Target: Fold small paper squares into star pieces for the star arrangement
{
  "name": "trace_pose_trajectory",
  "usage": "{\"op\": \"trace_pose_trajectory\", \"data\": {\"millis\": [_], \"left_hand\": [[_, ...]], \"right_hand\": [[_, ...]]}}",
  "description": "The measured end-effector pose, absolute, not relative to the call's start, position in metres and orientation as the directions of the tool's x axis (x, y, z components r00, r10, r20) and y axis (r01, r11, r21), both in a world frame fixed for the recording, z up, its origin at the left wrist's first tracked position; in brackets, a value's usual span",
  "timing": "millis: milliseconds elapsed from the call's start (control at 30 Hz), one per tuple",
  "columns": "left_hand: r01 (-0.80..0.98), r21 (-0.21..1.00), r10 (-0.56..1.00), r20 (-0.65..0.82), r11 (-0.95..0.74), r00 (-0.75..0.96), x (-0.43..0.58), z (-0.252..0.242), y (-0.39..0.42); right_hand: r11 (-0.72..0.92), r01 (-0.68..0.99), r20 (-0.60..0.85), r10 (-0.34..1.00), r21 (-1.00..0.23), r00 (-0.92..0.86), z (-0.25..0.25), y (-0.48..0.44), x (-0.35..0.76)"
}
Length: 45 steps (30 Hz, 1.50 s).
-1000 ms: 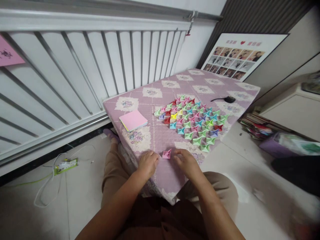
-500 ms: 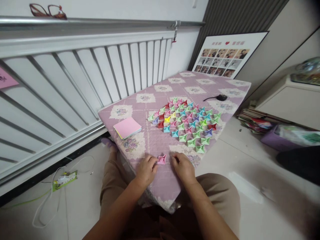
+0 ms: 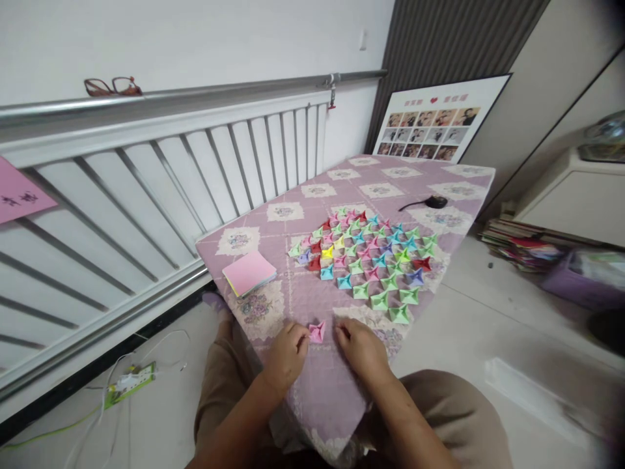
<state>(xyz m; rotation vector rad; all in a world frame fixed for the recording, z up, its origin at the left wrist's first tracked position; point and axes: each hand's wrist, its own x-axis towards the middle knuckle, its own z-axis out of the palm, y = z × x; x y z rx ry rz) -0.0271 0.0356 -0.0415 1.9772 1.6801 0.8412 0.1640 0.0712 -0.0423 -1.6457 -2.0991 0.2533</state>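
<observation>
My left hand (image 3: 289, 348) pinches the left tip of a pink folded-paper piece (image 3: 317, 332) that sits near the table's front corner. To the right of this piece, a small gap away, my right hand (image 3: 362, 345) rests on the tablecloth with its fingers curled together; I see nothing in it. Beyond both hands, many similar folded-paper pieces (image 3: 360, 291) stand in slanting rows, in green, blue, pink, red, yellow and purple. A stack of square paper (image 3: 250, 272), pink on top, lies at the table's left side.
A purple patterned cloth (image 3: 312, 397) covers the table. A black object with a short cord (image 3: 435, 202) lies toward the far right. Along the left stands a white radiator (image 3: 195, 169), with glasses (image 3: 113, 86) on the pipe above. A power strip (image 3: 131, 384) lies on the floor.
The camera has tilted up, so the table and hands appear lower in the picture. My hands keep nearly the same places around the pink paper piece.
</observation>
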Motion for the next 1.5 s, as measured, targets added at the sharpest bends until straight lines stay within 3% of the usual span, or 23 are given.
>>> {"op": "trace_pose_trajectory", "data": {"millis": [133, 333, 533, 733, 1133, 1500], "left_hand": [[0.749, 0.654, 0.979, 0.201, -0.109, -0.033, -0.037, -0.031, 0.065], [0.827, 0.560, 0.947, 0.292, -0.058, -0.131, -0.060, 0.000, 0.133], [0.868, 0.492, 0.941, 0.259, 0.067, -0.219, -0.092, 0.016, 0.212], [0.894, 0.435, 0.951, 0.214, 0.110, -0.221, -0.108, 0.005, 0.271], [0.936, 0.316, 0.973, 0.112, 0.157, -0.201, -0.101, -0.025, 0.324], [0.950, 0.308, 0.991, 0.103, 0.051, -0.087, -0.101, -0.034, 0.322]], "right_hand": [[0.293, 0.874, 0.280, 0.941, -0.387, -0.191, -0.043, 0.085, 0.157], [0.393, 0.872, 0.349, 0.892, -0.291, -0.286, -0.046, 0.110, 0.137], [0.427, 0.840, 0.344, 0.885, -0.336, -0.312, -0.050, 0.119, 0.136], [0.422, 0.818, 0.336, 0.893, -0.391, -0.300, -0.051, 0.121, 0.138], [0.415, 0.828, 0.314, 0.898, -0.377, -0.308, -0.057, 0.125, 0.139], [0.420, 0.822, 0.322, 0.895, -0.384, -0.307, -0.057, 0.125, 0.139]]}}
